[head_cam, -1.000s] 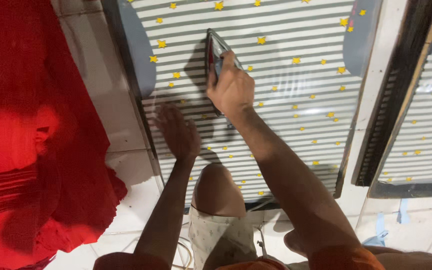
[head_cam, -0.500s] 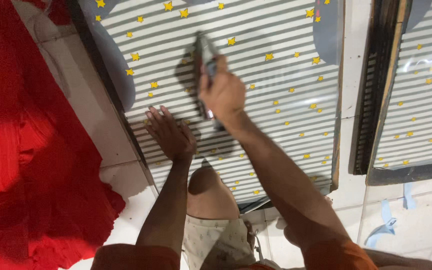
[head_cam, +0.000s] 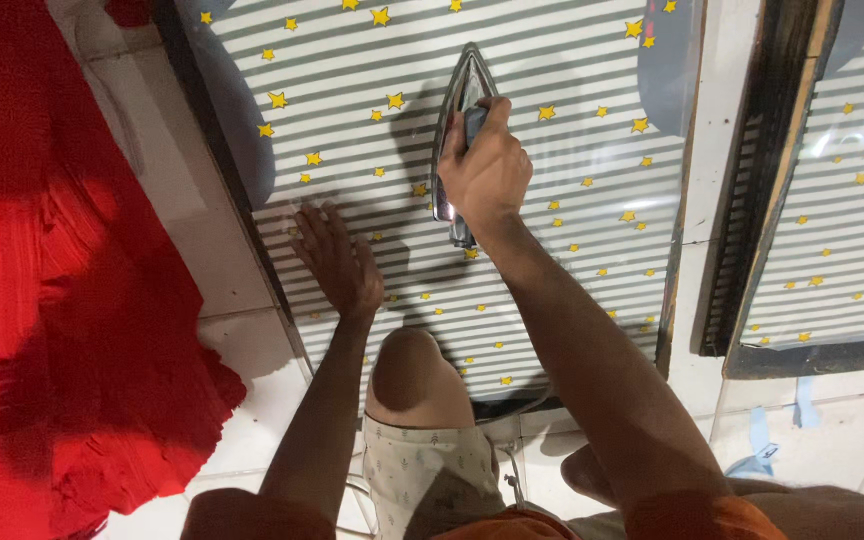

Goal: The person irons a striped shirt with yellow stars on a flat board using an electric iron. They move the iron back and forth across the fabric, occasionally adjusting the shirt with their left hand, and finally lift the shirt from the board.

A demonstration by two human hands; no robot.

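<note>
Iron (head_cam: 460,130), its metal body resting point-forward on the striped, star-printed sheet (head_cam: 572,260) laid on the floor, sits in the right hand (head_cam: 487,170)'s clenched grip on its handle, while the left hand (head_cam: 337,260) presses flat with fingers released, apparently pinning the sheet taut.

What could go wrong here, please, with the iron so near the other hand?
The left hand lies flat on the striped star sheet beside the iron in the right hand; a sideways stroke might burn its fingers. The bare knee sits just below the iron's path. The glossy sheet might scorch if the iron lingers.
</note>
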